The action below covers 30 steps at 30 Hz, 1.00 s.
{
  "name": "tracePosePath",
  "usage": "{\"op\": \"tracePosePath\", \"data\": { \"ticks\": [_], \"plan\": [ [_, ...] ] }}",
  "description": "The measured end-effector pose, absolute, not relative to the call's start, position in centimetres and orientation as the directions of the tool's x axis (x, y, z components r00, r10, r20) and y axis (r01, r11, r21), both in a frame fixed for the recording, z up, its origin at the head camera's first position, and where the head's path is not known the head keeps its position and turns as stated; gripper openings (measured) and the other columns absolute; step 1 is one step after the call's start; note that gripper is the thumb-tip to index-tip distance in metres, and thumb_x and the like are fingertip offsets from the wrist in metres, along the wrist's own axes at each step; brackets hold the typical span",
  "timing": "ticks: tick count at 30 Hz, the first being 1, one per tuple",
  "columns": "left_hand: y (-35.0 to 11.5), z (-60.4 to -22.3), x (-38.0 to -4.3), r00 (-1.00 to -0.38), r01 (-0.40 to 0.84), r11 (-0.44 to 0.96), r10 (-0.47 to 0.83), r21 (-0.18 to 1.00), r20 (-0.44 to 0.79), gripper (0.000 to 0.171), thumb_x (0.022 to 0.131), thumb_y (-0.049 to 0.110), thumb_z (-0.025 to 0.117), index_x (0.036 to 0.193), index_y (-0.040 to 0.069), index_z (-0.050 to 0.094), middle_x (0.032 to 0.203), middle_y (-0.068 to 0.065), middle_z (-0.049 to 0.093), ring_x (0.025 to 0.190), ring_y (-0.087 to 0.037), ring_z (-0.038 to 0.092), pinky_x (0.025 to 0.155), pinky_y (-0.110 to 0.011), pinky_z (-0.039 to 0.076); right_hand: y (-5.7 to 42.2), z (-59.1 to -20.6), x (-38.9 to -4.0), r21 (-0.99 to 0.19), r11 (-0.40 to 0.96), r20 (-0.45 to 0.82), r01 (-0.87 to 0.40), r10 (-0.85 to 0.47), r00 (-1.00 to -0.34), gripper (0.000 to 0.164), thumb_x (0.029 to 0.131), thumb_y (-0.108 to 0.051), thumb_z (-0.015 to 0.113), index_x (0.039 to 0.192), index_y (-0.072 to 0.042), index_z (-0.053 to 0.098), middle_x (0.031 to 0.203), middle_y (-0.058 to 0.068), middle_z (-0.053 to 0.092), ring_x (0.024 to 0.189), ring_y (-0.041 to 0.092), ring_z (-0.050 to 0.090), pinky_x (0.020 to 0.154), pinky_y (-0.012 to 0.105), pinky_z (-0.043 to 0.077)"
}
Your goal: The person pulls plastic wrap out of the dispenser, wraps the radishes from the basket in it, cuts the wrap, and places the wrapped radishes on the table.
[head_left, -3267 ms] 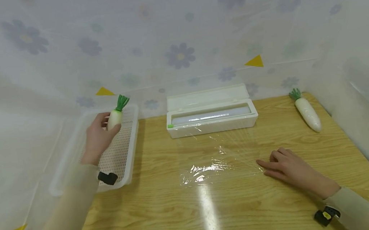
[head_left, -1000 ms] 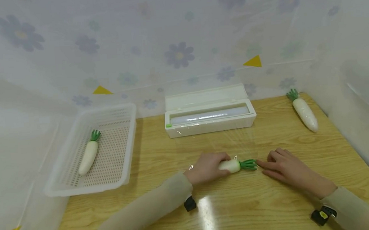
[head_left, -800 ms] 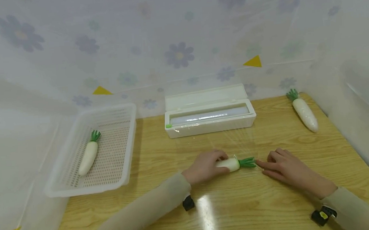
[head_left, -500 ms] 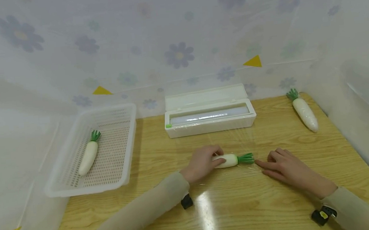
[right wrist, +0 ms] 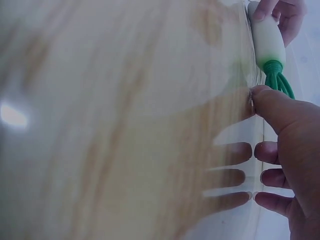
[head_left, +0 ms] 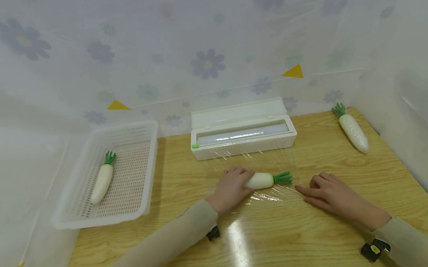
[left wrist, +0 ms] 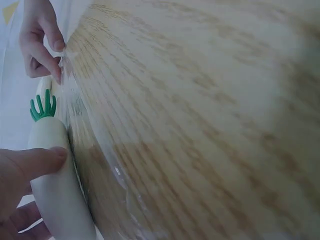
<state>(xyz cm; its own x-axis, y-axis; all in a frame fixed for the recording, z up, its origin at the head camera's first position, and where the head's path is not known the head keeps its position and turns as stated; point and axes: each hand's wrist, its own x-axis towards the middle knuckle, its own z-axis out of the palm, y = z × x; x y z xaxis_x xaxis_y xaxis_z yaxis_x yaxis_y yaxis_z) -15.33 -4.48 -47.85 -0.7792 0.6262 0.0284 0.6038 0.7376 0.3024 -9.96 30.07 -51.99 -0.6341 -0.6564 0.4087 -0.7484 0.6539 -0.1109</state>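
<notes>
My left hand (head_left: 231, 188) holds a white radish (head_left: 260, 181) with green leaves, gripping its lower end. In the left wrist view the thumb lies across this radish (left wrist: 57, 170). It lies within the area of clear cling film (head_left: 268, 197), which stretches from a roll in a white dispenser box (head_left: 245, 147). Whether film wraps over the radish, I cannot tell. My right hand (head_left: 332, 193) rests at the film's near right corner, index finger extended and thumb tip apart. The right wrist view shows a fingertip on the film's edge beside the green leaves (right wrist: 277, 80).
A white perforated basket (head_left: 149, 172) at the left holds another radish (head_left: 102, 182). Toward the back right lies a third radish (head_left: 354, 133), glossy as if wrapped. The box's lid (head_left: 238, 111) stands raised near the flowered curtain (head_left: 206, 33).
My left hand brought a radish from the basket onto the film. Over the last second it shifted the radish away from me, toward the box. My right hand stayed at the film's corner.
</notes>
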Motion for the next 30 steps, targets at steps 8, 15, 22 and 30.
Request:
{"op": "tracePosePath", "data": {
  "ticks": [8,15,22,30],
  "plan": [
    [-4.61,-47.72,-15.34,-0.78,0.595,0.738,0.626,0.32,0.007,0.057,0.096,0.042,0.074,0.145,0.015,0.06,0.136,-0.003,0.067,0.125,-0.024,0.061,0.103,-0.044,0.046,30.1,-51.95,-9.9,-0.123,0.659,0.406,-0.742,-0.648,-0.644,0.036,0.095,-0.029,0.076,0.129,-0.019,0.076,0.091,-0.009,0.055,0.081,0.006,0.041,0.068,0.03,0.039],
    [-4.68,-47.98,-15.31,-0.782,0.583,0.739,0.623,0.338,-0.013,0.058,0.097,0.042,0.074,0.146,0.016,0.059,0.138,-0.002,0.066,0.127,-0.024,0.06,0.107,-0.049,0.046,30.08,-51.9,-9.92,-0.127,0.664,0.388,-0.737,-0.65,-0.653,0.04,0.091,-0.025,0.08,0.13,-0.019,0.075,0.093,-0.009,0.056,0.083,0.007,0.044,0.069,0.031,0.041],
    [-4.83,-48.11,-15.44,-0.784,0.582,0.733,0.621,0.352,0.003,0.057,0.096,0.039,0.075,0.146,0.016,0.059,0.137,-0.003,0.066,0.125,-0.025,0.061,0.103,-0.046,0.047,29.98,-51.7,-9.84,-0.14,0.667,0.384,-0.732,-0.644,-0.661,0.045,0.088,-0.022,0.083,0.132,-0.018,0.074,0.094,-0.011,0.057,0.085,0.006,0.045,0.07,0.032,0.043],
    [-5.03,-48.29,-15.26,-0.791,0.583,0.727,0.611,0.364,0.047,0.057,0.095,0.037,0.077,0.145,0.017,0.06,0.136,-0.005,0.065,0.123,-0.025,0.061,0.1,-0.043,0.047,29.71,-51.02,-9.74,-0.16,0.668,0.381,-0.727,-0.638,-0.67,0.049,0.086,-0.019,0.083,0.133,-0.013,0.071,0.097,-0.009,0.06,0.088,0.009,0.051,0.075,0.038,0.047]
  ]
}}
